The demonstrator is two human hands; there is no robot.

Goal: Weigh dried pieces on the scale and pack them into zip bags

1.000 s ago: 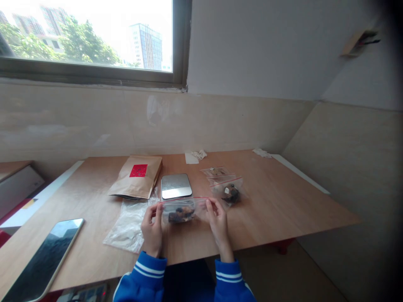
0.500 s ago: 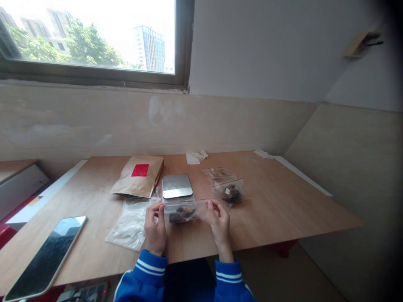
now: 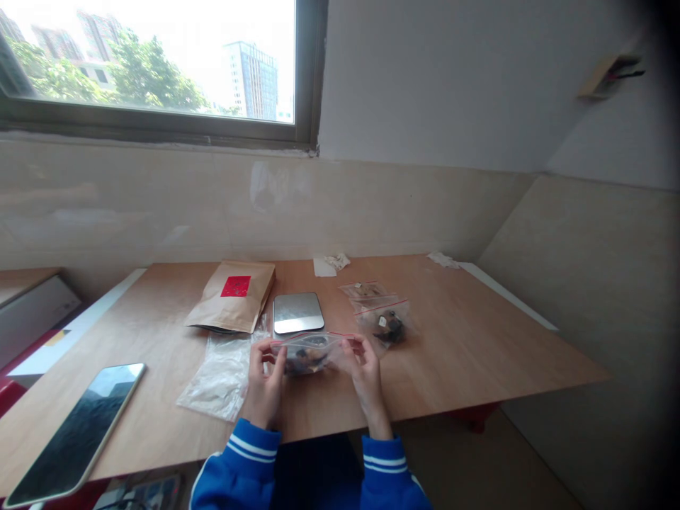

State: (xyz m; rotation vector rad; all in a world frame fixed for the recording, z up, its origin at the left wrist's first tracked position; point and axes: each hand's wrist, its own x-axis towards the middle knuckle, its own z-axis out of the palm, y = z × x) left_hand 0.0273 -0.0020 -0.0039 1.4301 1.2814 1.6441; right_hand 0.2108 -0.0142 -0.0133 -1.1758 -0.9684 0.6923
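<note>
Fingertips of left hand (image 3: 264, 386) and right hand (image 3: 364, 375) are pinching opposite ends of a clear zip bag (image 3: 309, 353) holding dark contents, above the wooden table (image 3: 467, 347).

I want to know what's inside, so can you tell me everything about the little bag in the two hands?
The small clear bag is thin see-through plastic with a red strip along its top edge. Dark brown lumps sit inside, too small to name. It is held sideways over the table, near the silver scale. The left hand pinches its left end, the right hand its right end.
</note>
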